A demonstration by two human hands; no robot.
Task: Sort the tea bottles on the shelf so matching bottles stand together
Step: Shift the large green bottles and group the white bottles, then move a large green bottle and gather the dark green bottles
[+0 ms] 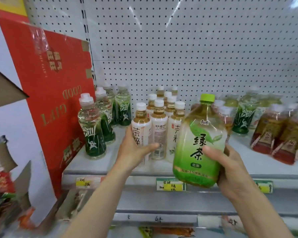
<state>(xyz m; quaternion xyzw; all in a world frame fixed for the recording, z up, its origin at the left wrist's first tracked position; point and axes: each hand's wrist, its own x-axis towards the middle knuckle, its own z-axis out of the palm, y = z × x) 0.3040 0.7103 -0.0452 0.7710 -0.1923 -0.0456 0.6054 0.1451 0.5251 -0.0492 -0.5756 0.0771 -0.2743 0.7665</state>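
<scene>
Head view: right hand (230, 169) wrapped round the big green tea bottle (199, 145), lime cap up, body tilted slightly, held off the shelf (110, 162) in front of its front lip. Left hand (136, 148) curled round the front-left white-label tea bottle (141, 124), which stands at the edge of the white-label cluster (162, 117) mid-shelf.

Clear bottles with dark green labels (95, 127) stand grouped at left beside the red gift carton (58, 93); one more dark-green-label bottle (243, 117) sits stray on the right, next to the red-brown tea bottles (279, 138).

Judgement: the step is finding a spot for the big green bottle; no match for it shows clearly on the shelf. Best to keep it upright, lift it over the lip, set it base-flat on bare shelf.

Room: open shelf in front between the white cluster and the red-brown ones, and a strip near the front edge at left. Tight at the white cluster, easy to topple. Pegboard back panel (196, 48) limits depth; price-tag rail (170, 184) sits just below the lip.
</scene>
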